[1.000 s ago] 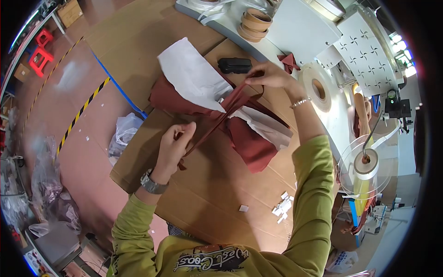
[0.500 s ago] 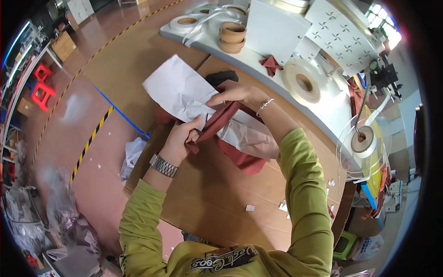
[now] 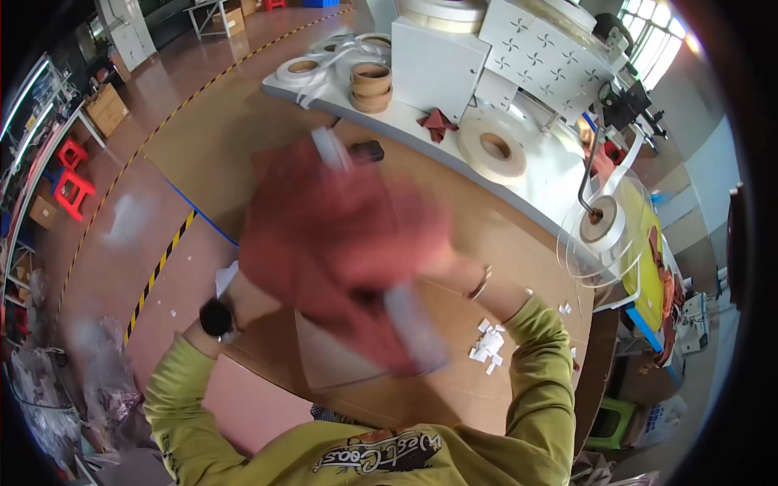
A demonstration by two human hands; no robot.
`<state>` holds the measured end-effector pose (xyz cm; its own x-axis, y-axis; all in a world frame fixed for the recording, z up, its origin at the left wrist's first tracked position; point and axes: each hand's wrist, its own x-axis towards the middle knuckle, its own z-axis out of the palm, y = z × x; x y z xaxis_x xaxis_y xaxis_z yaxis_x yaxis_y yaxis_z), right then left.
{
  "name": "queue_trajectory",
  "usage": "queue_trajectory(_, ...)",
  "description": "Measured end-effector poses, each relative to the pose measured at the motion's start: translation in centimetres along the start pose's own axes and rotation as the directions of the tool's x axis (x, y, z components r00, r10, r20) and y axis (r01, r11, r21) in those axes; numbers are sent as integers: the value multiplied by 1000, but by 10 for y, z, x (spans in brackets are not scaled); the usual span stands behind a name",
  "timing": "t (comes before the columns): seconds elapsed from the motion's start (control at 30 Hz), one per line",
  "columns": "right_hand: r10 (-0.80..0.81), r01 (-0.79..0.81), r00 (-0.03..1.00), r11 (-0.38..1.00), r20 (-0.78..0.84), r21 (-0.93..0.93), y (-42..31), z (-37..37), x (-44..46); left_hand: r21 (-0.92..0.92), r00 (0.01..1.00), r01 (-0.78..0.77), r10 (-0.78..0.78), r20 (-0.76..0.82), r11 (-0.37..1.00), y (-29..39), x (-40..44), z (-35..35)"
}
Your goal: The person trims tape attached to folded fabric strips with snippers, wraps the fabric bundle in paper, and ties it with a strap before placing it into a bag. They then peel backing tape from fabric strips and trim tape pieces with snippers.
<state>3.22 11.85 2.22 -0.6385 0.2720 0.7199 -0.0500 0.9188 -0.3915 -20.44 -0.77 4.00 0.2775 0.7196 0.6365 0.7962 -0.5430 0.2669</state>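
Note:
A dark red cloth (image 3: 324, 219), smeared by motion, is spread out in the air between my hands above the cardboard-covered table. My left hand (image 3: 253, 298), below a dark-faced wristwatch, is at the cloth's left edge, its fingers hidden. At the right edge is my right hand (image 3: 438, 257), blurred, with a bracelet on the wrist. Both hands appear closed on the cloth. A white strip (image 3: 331, 149) shows at the cloth's top, and a blurred whitish piece (image 3: 415, 328) hangs at its lower right. Below lies a pale sheet (image 3: 328, 356), partly covered.
Small white paper pieces (image 3: 488, 344) lie on the cardboard (image 3: 438, 389) at the right. Behind stands a white machine (image 3: 438, 65) with tape rolls (image 3: 371, 85) and a large reel (image 3: 494, 154). A small black object (image 3: 369, 151) sits beyond the cloth. A clear-disc reel (image 3: 604, 223) stands right.
The cloth, earlier bunched around white paper, has been spread wide and swung up. My hands have moved apart, the left outward and down. The view has shifted slightly.

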Motion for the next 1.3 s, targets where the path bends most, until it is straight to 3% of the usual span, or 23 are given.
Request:
queue_trajectory(0.07,39,-47,996,994,76,98,6,23,-44,99,908,-274,224,354,957,-4,-35,13)
queue_trajectory(0.13,116,-154,908,986,402,62,5,41,-74,69,646,-528,348,680,846,-1,-66,22)
queue_trajectory(0.17,204,-271,904,953,375,136,-2,37,-70,54,644,-512,341,685,857,4,-70,22)
queue_trajectory(0.23,298,-389,886,895,356,219,-3,30,-56,35,834,-208,159,528,977,8,-65,19)
queue_trajectory(0.3,621,-659,694,342,365,670,4,25,-54,-37,928,101,-81,364,994,9,-61,18)
queue_trajectory(0.37,679,-692,663,396,314,604,14,14,-53,-64,921,334,-311,236,940,4,-74,21)
queue_trajectory(0.4,724,-723,605,325,332,610,13,5,-47,-68,917,341,-316,242,938,0,-82,19)
queue_trajectory(0.47,808,-753,532,313,255,579,31,-9,-49,254,971,143,-186,153,957,-10,-98,12)
queue_trajectory(0.5,858,-753,472,274,201,598,33,-17,-46,325,948,104,-193,252,940,-11,-104,4)
queue_trajectory(0.57,881,-768,470,374,61,521,50,-32,-56,384,913,58,-204,352,921,-16,-121,-13)
queue_trajectory(0.63,895,-733,445,389,-37,558,62,-45,-68,553,933,103,-273,235,827,-27,-140,-29)
queue_trajectory(0.73,923,-749,378,351,-72,562,51,-65,-69,576,899,175,-368,237,798,-36,-149,-55)
queue_trajectory(0.8,967,-690,244,228,-76,687,41,-70,-64,543,896,240,-399,195,805,-36,-141,-59)
queue_trajectory(0.83,971,-674,237,190,-36,714,39,-72,-63,541,898,230,-390,203,809,-34,-136,-62)
queue_trajectory(0.9,976,-653,215,160,-21,740,33,-76,-55,194,847,440,-477,235,877,-25,-121,-65)
queue_trajectory(0.97,972,-449,235,109,-1,887,20,-71,-31,-185,786,599,-529,320,779,-13,-101,-60)
queue_trajectory(1.03,941,-416,335,184,-38,891,9,-57,-5,-774,785,560,-490,380,297,5,-60,-49)
queue_trajectory(1.07,894,-387,448,222,-28,895,2,-46,8,-770,787,561,-486,381,304,0,-49,-39)
queue_trajectory(1.13,834,-513,551,368,-31,775,-32,-21,43,-849,823,524,-218,525,-66,-17,-38,-11)
queue_trajectory(1.2,574,-442,817,679,-49,587,-53,13,56,-808,852,359,-189,488,-466,-18,-22,23)
queue_trajectory(1.23,408,-294,904,808,-126,510,-64,28,62,-809,856,364,-177,486,-462,-17,-23,40)
queue_trajectory(1.27,227,-134,957,900,-182,416,-75,44,67,-905,842,329,-351,410,-269,-17,-25,55)
queue_trajectory(1.3,180,-88,967,901,-181,425,-80,68,67,-951,815,304,-501,291,-57,-13,-24,65)
